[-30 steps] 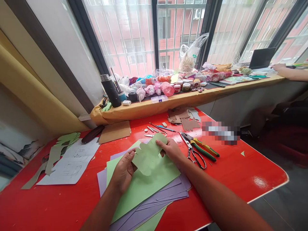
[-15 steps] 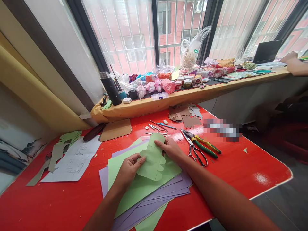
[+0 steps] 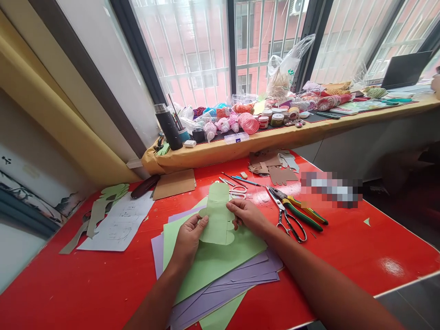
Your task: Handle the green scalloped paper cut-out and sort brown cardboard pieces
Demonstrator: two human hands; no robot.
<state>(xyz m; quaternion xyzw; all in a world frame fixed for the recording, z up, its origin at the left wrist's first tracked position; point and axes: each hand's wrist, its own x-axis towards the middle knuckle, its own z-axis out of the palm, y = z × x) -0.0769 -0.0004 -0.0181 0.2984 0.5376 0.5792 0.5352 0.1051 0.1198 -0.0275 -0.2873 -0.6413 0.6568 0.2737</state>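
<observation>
I see my left hand [image 3: 188,236] pinching the left edge of a folded green paper cutout [image 3: 217,214], and my right hand [image 3: 248,215] pinching its right edge, so the piece is held raised between them over a stack of green and purple paper sheets [image 3: 220,270]. The stack sits on the red table [image 3: 343,247], whose near right edge is rounded and cut off by the frame. To the right of my right hand, scissors [image 3: 288,215] and green-handled pliers [image 3: 304,211] lie close by; beyond them the glossy red top lies open. To the left, a white printed sheet [image 3: 118,224] and grey-green cut shapes [image 3: 99,208] lie flat. The cutout is matte, creased lengthwise, with a scalloped lower right edge. Brown cardboard pieces [image 3: 271,167] lie near the sill. The windowsill [image 3: 240,146] is crowded with yarn, jars and a dark flask [image 3: 168,127]; small items there are hard to make out. One patch on the table is blurred out.
</observation>
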